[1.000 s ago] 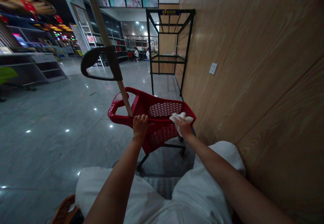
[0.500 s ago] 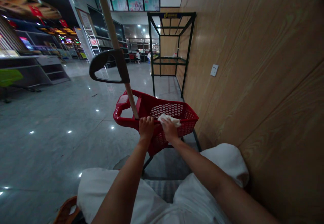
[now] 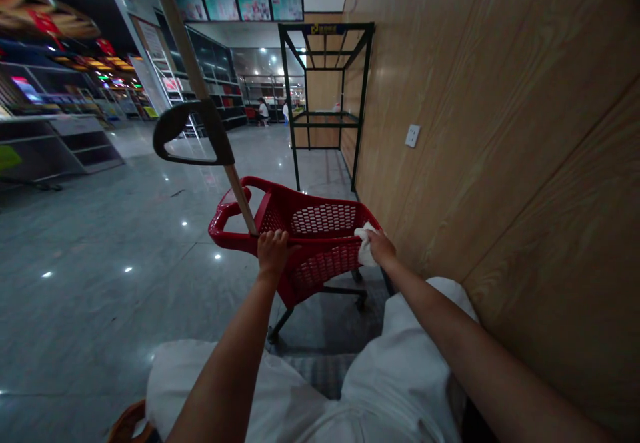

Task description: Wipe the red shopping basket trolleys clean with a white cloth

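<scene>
Both bare arms reach forward to a red plastic shopping cart (image 3: pixel 320 269) that stands on the grey tile floor (image 3: pixel 100 303), just beside a wood-panelled wall (image 3: pixel 505 163). The left hand (image 3: pixel 273 253) rests on the cart's near rim, its fingers (image 3: pixel 270 239) curled together over the rim. A wooden pole (image 3: pixel 187 63) with a black plastic grip (image 3: pixel 193 133) comes down to the rim right beside that hand; whether the hand also closes round the pole cannot be told. The right arm stretches further out toward the wall, and the right hand (image 3: pixel 383 246) is at the cart's right corner, its fingers together on a white cloth (image 3: pixel 367 246) pressed against the rim there. Compared with the earlier frame, the right hand has slid from the middle of the far rim out to this corner, and the cloth now stands bunched upright instead of lying along the rim. The left hand has stayed in place on the rim. Past the cart, a dark green metal rack (image 3: pixel 325 96) stands against the wall, with a wall socket (image 3: pixel 412 136) on the panel beside it.
</scene>
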Tool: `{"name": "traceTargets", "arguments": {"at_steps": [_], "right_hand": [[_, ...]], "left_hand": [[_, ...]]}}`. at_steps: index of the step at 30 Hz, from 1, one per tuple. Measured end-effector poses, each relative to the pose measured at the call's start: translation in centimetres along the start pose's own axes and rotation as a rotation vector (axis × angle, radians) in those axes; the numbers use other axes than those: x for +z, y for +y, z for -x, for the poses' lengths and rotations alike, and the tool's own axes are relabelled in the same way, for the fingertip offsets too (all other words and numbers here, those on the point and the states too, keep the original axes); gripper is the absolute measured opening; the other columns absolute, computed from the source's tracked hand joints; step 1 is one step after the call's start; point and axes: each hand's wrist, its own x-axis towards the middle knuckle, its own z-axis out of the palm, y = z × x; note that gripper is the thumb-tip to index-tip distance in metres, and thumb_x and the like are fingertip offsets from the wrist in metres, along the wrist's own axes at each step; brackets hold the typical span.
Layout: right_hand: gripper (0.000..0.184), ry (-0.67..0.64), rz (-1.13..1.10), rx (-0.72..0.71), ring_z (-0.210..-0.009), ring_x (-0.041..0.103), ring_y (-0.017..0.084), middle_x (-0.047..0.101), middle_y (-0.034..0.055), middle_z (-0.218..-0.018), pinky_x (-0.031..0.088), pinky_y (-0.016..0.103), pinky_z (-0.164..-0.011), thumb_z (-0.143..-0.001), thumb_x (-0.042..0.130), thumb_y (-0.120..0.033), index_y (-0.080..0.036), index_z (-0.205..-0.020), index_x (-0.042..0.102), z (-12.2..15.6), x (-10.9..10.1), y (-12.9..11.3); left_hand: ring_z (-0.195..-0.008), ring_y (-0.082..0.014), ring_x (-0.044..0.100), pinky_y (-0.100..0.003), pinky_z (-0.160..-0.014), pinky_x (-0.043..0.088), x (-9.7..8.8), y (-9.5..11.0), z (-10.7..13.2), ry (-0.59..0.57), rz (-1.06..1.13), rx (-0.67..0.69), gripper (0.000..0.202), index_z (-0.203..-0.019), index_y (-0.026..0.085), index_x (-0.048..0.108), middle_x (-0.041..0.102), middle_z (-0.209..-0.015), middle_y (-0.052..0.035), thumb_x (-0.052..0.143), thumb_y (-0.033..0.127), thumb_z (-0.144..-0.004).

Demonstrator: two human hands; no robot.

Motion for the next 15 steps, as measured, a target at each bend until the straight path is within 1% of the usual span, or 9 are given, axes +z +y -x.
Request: {"name": "traceTargets", "arguments": {"at_steps": [1,3,4,6,8,11,13,15], "right_hand": [[0.033,0.034,0.039,0.027,-0.114,0.049,0.021,0.059,0.0056,-0.122,0.031,0.037,-0.099,-0.093,0.036,-0.025,-0.026,-0.117,0.059,-0.1,0.1,0.3],[0.031,0.088,0.085,0.063,-0.115,0.048,0.023,0.060,0.0079,-0.118,0.027,0.040,-0.101,-0.092,0.039,-0.031,-0.023,-0.113,0.061,-0.1,0.5,-0.1],[0.032,0.102,0.090,0.077,-0.113,0.049,0.024,0.060,0.0093,-0.117,0.028,0.040,-0.100,-0.092,0.041,-0.034,-0.021,-0.111,0.061,-0.1,0.7,-0.7],[0.033,0.103,0.070,0.083,-0.108,0.051,0.023,0.060,0.0114,-0.114,0.031,0.037,-0.096,-0.090,0.043,-0.035,-0.017,-0.110,0.062,0.1,1.2,-2.9],[0.031,0.087,0.022,0.022,-0.107,0.051,0.022,0.061,0.0105,-0.113,0.031,0.035,-0.096,-0.090,0.042,-0.031,-0.017,-0.111,0.061,0.5,1.7,-5.9],[0.033,0.054,-0.069,-0.142,-0.108,0.050,0.019,0.060,0.0060,-0.116,0.031,0.033,-0.097,-0.091,0.038,-0.024,-0.022,-0.116,0.059,1.4,2.4,-11.8],[0.035,0.032,-0.104,-0.205,-0.102,0.053,0.018,0.060,0.0047,-0.116,0.035,0.032,-0.093,-0.092,0.038,-0.026,-0.025,-0.121,0.056,1.9,2.6,-15.7],[0.036,0.013,-0.126,-0.257,-0.098,0.055,0.018,0.061,0.0039,-0.115,0.039,0.031,-0.089,-0.092,0.037,-0.028,-0.029,-0.124,0.054,2.0,2.6,-18.6]], "left_hand": [[-0.088,-0.0285,0.053,-0.043,-0.085,0.034,-0.1,0.1,0.0,0.000,0.007,-0.004,0.036,-0.086,0.020,0.062,0.065,-0.091,-0.0118,0.049,0.053,-0.083],[-0.087,-0.0284,0.052,-0.043,-0.084,0.034,-0.2,0.4,0.0,0.001,0.014,-0.009,0.035,-0.085,0.020,0.062,0.064,-0.090,-0.0121,0.047,0.052,-0.085],[-0.087,-0.0283,0.052,-0.043,-0.084,0.034,-0.3,0.5,0.0,0.003,0.011,-0.013,0.035,-0.084,0.020,0.062,0.064,-0.090,-0.0122,0.047,0.052,-0.085],[-0.086,-0.0281,0.052,-0.043,-0.085,0.034,-0.3,0.6,-0.1,0.012,-0.004,-0.024,0.035,-0.084,0.020,0.063,0.065,-0.090,-0.0122,0.047,0.052,-0.085],[-0.086,-0.0279,0.052,-0.043,-0.085,0.034,-0.3,0.7,-0.1,0.021,-0.021,-0.034,0.035,-0.084,0.020,0.063,0.065,-0.090,-0.0120,0.048,0.052,-0.084],[-0.087,-0.0282,0.052,-0.043,-0.086,0.034,-0.3,0.5,-0.2,0.026,-0.034,-0.033,0.034,-0.086,0.019,0.063,0.065,-0.090,-0.0115,0.050,0.051,-0.083],[-0.087,-0.0283,0.053,-0.042,-0.085,0.034,-0.5,0.2,-0.1,0.022,-0.040,-0.030,0.032,-0.086,0.019,0.063,0.065,-0.091,-0.0111,0.051,0.049,-0.083],[-0.088,-0.0283,0.053,-0.042,-0.085,0.034,-0.7,-0.3,0.1,0.017,-0.046,-0.024,0.029,-0.086,0.019,0.063,0.065,-0.091,-0.0107,0.051,0.046,-0.084]]}}
